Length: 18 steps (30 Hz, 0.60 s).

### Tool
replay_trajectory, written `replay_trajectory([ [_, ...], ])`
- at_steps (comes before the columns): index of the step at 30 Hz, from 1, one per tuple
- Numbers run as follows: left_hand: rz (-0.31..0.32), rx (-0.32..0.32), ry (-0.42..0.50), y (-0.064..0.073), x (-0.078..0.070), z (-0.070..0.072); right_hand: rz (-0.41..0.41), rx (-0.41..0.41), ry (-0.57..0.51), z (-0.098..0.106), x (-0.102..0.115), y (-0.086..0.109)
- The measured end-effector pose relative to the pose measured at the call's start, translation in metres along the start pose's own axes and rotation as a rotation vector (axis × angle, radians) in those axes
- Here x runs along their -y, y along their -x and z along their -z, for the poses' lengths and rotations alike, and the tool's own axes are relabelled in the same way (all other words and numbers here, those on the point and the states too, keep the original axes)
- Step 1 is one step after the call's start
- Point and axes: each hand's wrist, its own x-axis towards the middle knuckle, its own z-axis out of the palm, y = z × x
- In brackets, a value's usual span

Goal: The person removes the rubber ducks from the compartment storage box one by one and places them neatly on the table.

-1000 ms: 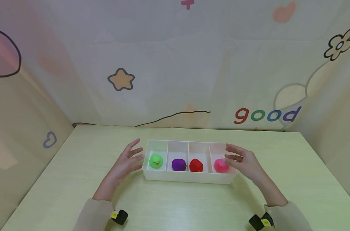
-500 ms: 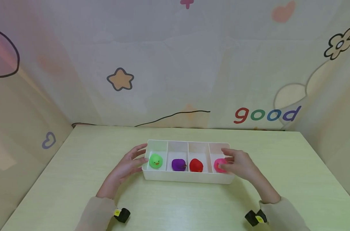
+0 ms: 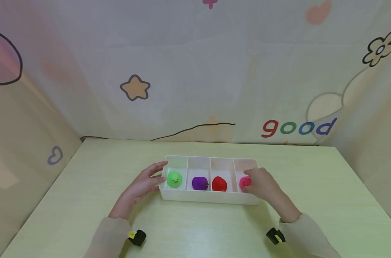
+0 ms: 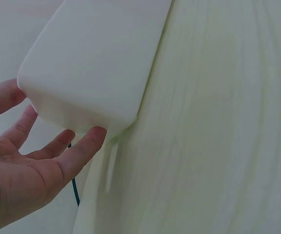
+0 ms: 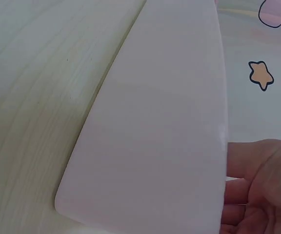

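A white four-section tray [image 3: 208,197] stands on the table with one soft-looking toy in each section. A round green chick toy [image 3: 174,179] with an orange beak is leftmost, followed by a purple lumpy toy [image 3: 200,183] and a red rounded toy [image 3: 219,184]. My right hand [image 3: 263,182] reaches into the rightmost section and pinches the pink chick toy [image 3: 245,182], partly covering it. In the right wrist view the tray's wall hides its fingertips. My left hand [image 3: 147,182] touches the tray's left end with spread, relaxed fingers, as the left wrist view also shows [image 4: 38,161].
A pale wood-grain table [image 3: 195,229] spreads around the tray. A printed cloth backdrop [image 3: 195,71] rises behind it and along both sides. Black wrist cameras [image 3: 137,238] sit at both sleeves.
My right hand has moved left and down into the rightmost section, its fingers closing around the pink chick toy. The left hand has come in against the tray's left end. The tray stays put.
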Motion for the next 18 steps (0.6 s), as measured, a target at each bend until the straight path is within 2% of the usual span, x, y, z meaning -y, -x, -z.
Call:
replay_trajectory([
  [5, -0.002, -0.011, 0.004, 0.0, 0.0, -0.001, -0.016, -0.016, 0.078, -0.001, 0.004, -0.007],
  [10, 0.0, -0.017, 0.002, 0.0, 0.0, -0.001, -0.037, 0.02, 0.141, -0.003, 0.005, -0.014],
  [18, 0.001, -0.016, -0.008, 0.001, -0.001, -0.001, 0.002, 0.004, 0.194, -0.011, 0.005, -0.017],
])
